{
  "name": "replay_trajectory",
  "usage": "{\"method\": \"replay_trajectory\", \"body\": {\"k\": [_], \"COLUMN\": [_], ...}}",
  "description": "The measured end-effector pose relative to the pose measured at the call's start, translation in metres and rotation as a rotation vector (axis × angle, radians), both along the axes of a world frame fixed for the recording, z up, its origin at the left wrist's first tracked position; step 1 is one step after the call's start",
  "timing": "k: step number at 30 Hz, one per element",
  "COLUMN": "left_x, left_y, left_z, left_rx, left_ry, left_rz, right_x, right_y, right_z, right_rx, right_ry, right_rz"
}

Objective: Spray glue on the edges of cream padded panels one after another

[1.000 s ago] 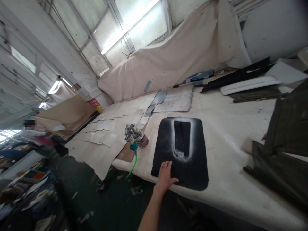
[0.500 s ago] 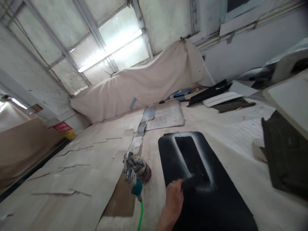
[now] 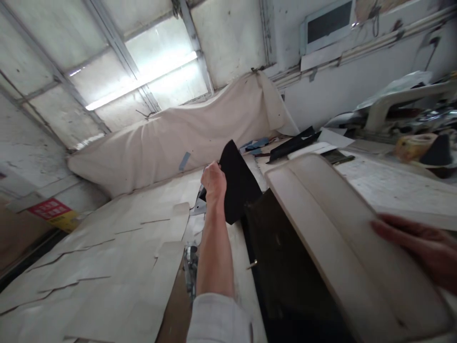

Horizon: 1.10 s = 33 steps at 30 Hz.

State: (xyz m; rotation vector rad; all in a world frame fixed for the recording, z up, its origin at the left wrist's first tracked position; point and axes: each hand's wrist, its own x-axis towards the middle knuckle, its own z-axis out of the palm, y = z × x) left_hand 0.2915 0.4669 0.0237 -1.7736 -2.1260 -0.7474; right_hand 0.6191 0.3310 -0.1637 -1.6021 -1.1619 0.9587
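Note:
My left hand (image 3: 214,178) is closed on the far end of a black sheet (image 3: 240,183), which is bent up off the table. Over the nearer part of that sheet, at an angle, is a pale flat panel (image 3: 332,224) with a dark olive piece (image 3: 282,252) along its left side. My right hand (image 3: 417,245) grips the panel's right edge, thumb on its upper face and the other fingers mostly hidden. A metal spray gun (image 3: 191,269) stands beside my left forearm, partly covered by it.
Pale sheets with torn slits (image 3: 100,276) cover the left side. Dark and white scraps (image 3: 296,143) lie at the back right. Farther right are a sewing machine (image 3: 385,107) and a roll of tape (image 3: 416,145). A cream cloth (image 3: 200,128) hangs behind the table.
My left hand has moved from the middle of the black sheet to its far end and raised it. The pale panel has come left over the sheet, and my right hand now shows.

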Motion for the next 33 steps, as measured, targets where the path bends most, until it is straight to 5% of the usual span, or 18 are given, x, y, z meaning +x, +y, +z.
{"method": "replay_trajectory", "body": {"k": [3,5,7,12,23,33], "left_x": [-0.006,-0.006,-0.003,0.006,0.005,0.006], "left_y": [0.013,0.017,0.017,0.011,0.006,0.002], "left_z": [0.02,0.023,0.021,0.008,0.002,-0.001], "left_rx": [0.072,0.099,0.118,0.147,0.117,0.129], "left_ry": [0.061,0.087,0.11,0.189,0.17,0.179], "left_rz": [0.049,0.067,0.073,0.106,0.142,0.112], "right_x": [-0.058,-0.095,-0.119,-0.119,-0.106,-0.089], "right_y": [0.022,0.044,0.069,0.113,0.133,0.14], "right_z": [-0.03,-0.058,-0.086,-0.128,-0.146,-0.145], "right_rx": [-0.126,-0.018,0.006,0.003,-0.11,-0.125], "right_ry": [0.316,0.122,0.04,-0.114,-0.41,-0.607], "right_rz": [0.192,0.31,0.285,0.213,0.199,0.342]}}
